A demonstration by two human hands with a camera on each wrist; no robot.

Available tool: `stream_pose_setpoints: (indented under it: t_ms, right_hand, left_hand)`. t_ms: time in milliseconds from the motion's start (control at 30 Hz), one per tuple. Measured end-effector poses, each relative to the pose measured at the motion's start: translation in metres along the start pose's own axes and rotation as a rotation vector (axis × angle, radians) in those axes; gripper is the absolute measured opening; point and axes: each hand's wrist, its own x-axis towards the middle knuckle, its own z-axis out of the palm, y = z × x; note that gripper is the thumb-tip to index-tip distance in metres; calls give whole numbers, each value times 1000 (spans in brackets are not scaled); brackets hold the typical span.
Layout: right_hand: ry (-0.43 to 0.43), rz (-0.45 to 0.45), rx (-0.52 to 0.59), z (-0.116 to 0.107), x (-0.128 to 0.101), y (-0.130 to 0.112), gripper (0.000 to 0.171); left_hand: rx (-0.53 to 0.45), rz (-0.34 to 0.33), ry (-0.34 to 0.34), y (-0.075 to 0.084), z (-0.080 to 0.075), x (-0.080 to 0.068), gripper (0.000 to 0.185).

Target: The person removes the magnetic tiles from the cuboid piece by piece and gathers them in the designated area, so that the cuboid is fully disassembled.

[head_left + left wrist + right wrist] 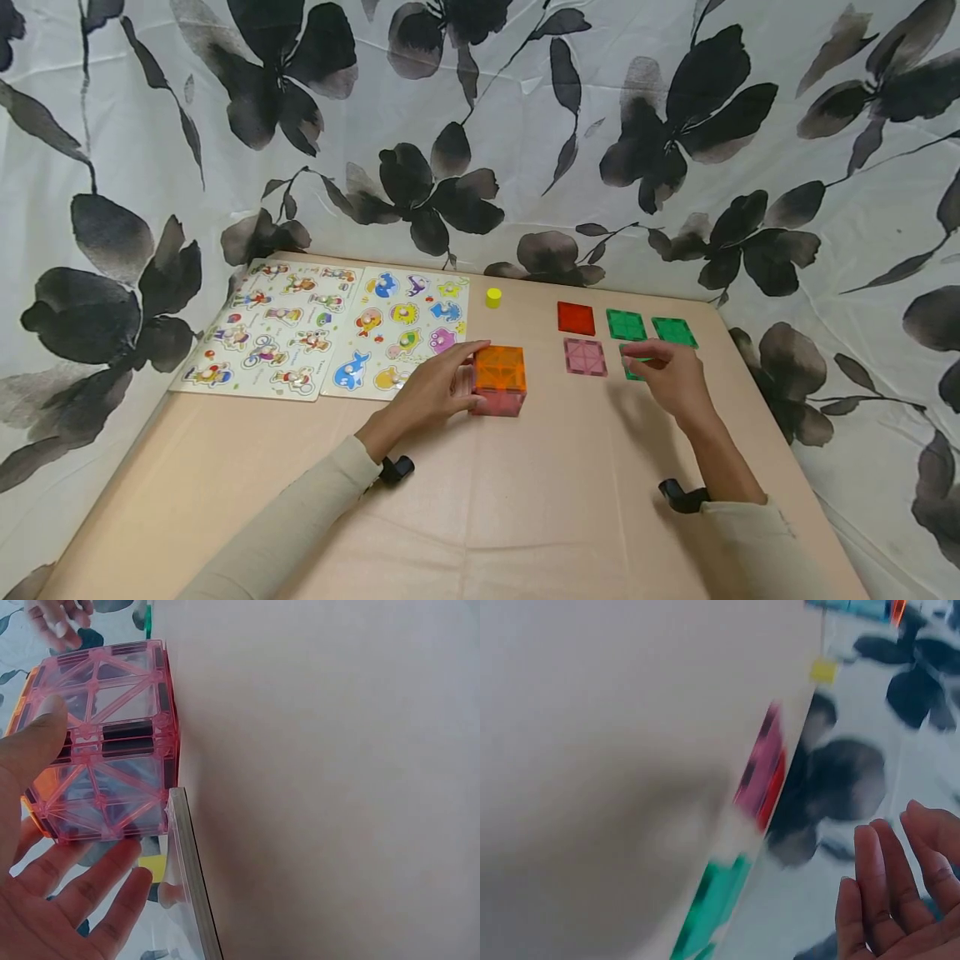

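Observation:
My left hand (429, 388) grips a box of magnetic tiles (500, 379) on the table, with a see-through orange top and pink sides. In the left wrist view the thumb (46, 727) presses one pink side (120, 697) while fingers touch another. My right hand (670, 380) hovers over the green tiles, its fingers loosely bent and holding nothing. Two green tiles (626, 325) (674, 332) lie flat beyond it, and a third green tile (632, 374) is partly hidden by its fingers. Left of these lie a red tile (576, 318) and a pink tile (585, 357).
Two sticker-like picture boards (273, 329) (401, 333) lie at the table's back left; the left hand overlaps one corner. A small yellow cylinder (492, 297) stands near the back edge. Behind the beige table (525, 500) hangs a white flowered cloth (525, 150).

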Motion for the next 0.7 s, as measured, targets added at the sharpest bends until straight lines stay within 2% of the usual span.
stream_pose_setpoints:
  t_ms: [267, 533, 700]
  right_hand:
    - [-113, -107, 68, 41, -13, -40, 23]
    - [-259, -121, 188, 81, -21, -62, 22]
    - [-307, -123, 251, 97, -23, -73, 22]
  left_hand:
    - [-12, -24, -7, 1, 0, 0, 86]
    - [-25, -70, -26, 2, 0, 0, 92]
    - [-52, -89, -26, 3, -1, -1, 96]
